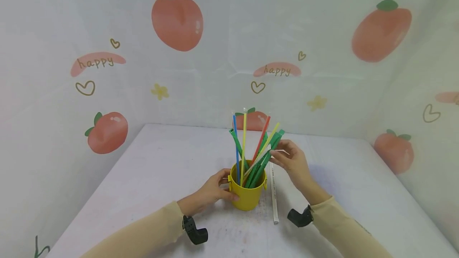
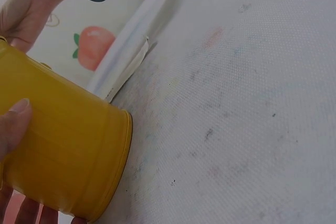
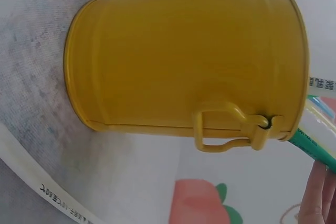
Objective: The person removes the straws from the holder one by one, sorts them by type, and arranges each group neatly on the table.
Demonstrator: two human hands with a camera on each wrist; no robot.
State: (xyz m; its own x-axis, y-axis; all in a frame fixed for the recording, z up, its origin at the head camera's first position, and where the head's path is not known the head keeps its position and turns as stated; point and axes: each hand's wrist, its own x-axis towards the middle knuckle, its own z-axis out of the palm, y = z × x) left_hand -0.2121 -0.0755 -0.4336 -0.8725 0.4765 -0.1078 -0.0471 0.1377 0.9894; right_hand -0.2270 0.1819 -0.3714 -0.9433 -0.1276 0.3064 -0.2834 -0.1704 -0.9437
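A small yellow metal pail (image 1: 247, 198) with looped side handles stands upright on the table, with several straws in it. Some straws are in green wrappers (image 1: 263, 168); others, in clear sleeves, are blue, yellow (image 1: 244, 138) and red (image 1: 261, 140). My left hand (image 1: 214, 189) grips the pail from the left, its thumb (image 2: 14, 124) lying across the wall. On the right, my right hand (image 1: 292, 162) pinches among the upper parts of the leaning straws, its fingers (image 3: 314, 195) against a green wrapper. Which straws lie between those fingertips, I cannot tell.
A white paper-wrapped straw (image 1: 274, 198) with printed text lies on the table just right of the pail. The white table (image 1: 172, 158) carries faint coloured smudges. Behind it hangs a pale curtain (image 1: 222, 31) printed with red fruit. Each wrist wears a black camera (image 1: 301, 217).
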